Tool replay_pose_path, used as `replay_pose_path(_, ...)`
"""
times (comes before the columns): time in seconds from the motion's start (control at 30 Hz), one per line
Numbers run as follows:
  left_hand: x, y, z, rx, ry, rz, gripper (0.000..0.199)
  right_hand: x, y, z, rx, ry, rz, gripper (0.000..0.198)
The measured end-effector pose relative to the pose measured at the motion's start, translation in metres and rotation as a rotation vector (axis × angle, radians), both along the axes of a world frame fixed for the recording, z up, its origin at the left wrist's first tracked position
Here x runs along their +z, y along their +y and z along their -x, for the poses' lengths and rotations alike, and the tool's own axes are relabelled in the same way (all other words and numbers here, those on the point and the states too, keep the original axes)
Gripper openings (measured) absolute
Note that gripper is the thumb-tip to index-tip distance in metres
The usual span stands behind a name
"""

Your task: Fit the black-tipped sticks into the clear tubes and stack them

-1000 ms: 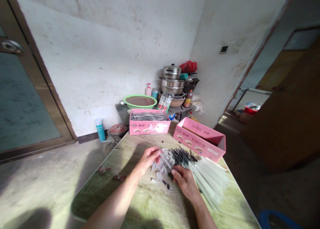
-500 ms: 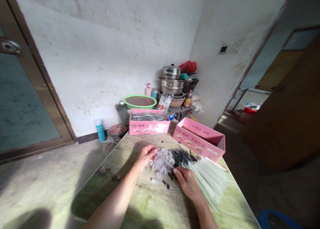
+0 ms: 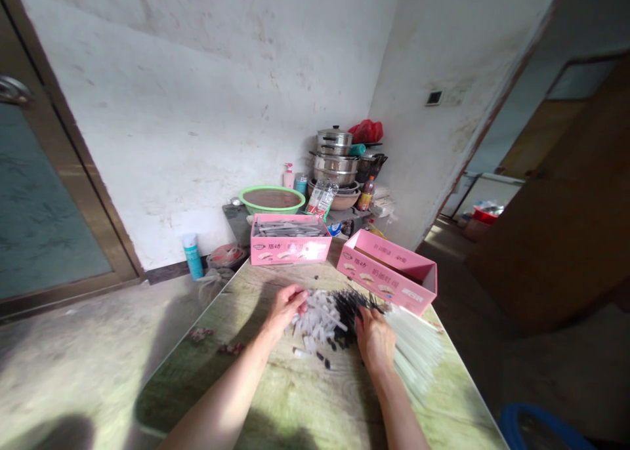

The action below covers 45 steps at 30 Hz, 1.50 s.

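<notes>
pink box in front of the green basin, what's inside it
The pink box holds a pile of long, thin, greyish strips, lying mostly lengthwise. Anything beneath the top layer is covered, and the front wall hides the bottom.

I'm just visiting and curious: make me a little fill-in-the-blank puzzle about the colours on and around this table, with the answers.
1. Near the left hand lies a heap of short pieces coloured ____.
2. The right hand has its fingertips at slender pieces coloured ____.
3. The box filled with strips and the second box to its right are both coloured ____.
4. The wide basin beyond the boxes has a rim coloured ____.

Missing words: white; black; pink; green.
</notes>
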State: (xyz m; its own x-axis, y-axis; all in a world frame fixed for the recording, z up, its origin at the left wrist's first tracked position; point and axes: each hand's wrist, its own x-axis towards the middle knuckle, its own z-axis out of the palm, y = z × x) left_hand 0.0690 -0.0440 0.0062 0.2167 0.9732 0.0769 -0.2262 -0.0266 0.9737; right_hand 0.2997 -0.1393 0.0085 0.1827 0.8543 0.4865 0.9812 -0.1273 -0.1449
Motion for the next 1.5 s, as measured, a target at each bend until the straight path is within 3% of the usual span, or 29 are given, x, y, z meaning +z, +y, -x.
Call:
replay_pose_path(0.13,0.001,-0.002,-0.002,-0.041,0.032,-0.053,0.043,-0.001,-0.001,-0.001,0.08,0.085,-0.112,0.028)
replay_pose_path(0.23,0.004,-0.004,-0.001,-0.06,0.038,-0.1,0.043,0.002,-0.008,0.01,0.252,0.265,-0.209,0.04)
replay_pose_path(0.3,0.007,-0.007,-0.002,-0.09,0.041,-0.145,0.04,0.007,-0.013,0.023,0.358,0.381,-0.186,0.043)
replay_pose_path(0.5,0.011,-0.023,-0.007,-0.245,0.178,-0.312,0.032,0.018,-0.019,0.051,0.529,0.672,0.076,0.048)
replay_pose_path(0.7,0.02,-0.031,-0.005,-0.422,0.212,-0.347,0.023,0.015,-0.021,0.046,0.566,1.43,0.397,0.055)
replay_pose_path(0.8,0.023,-0.031,-0.005,-0.443,0.234,-0.352,0.021,0.016,-0.024,0.044,0.59,1.561,0.478,0.055)
replay_pose_path(0.9,0.026,-0.032,-0.004,-0.371,0.361,-0.47,0.021,0.017,-0.026,0.046,0.614,1.502,0.487,0.056)
replay_pose_path(0.97,0.028,-0.033,-0.004,-0.305,0.486,-0.608,0.025,0.017,-0.026,0.048,0.621,1.35,0.436,0.057)
replay_pose_path(1.1,0.028,-0.034,-0.004,-0.218,0.65,-0.759,0.035,0.017,-0.028,0.053,0.602,0.794,0.176,0.055)
replay_pose_path(1.27,0.024,-0.031,-0.006,-0.152,0.671,-0.722,0.044,0.008,-0.03,0.053,0.513,0.246,0.016,0.042)
replay_pose_path(1.4,0.023,-0.031,-0.007,-0.158,0.657,-0.703,0.047,0.001,-0.031,0.049,0.484,0.096,-0.005,0.041)
replay_pose_path(1.5,0.023,-0.032,-0.007,-0.167,0.653,-0.687,0.045,0.002,-0.032,0.048,0.502,0.165,0.006,0.041)
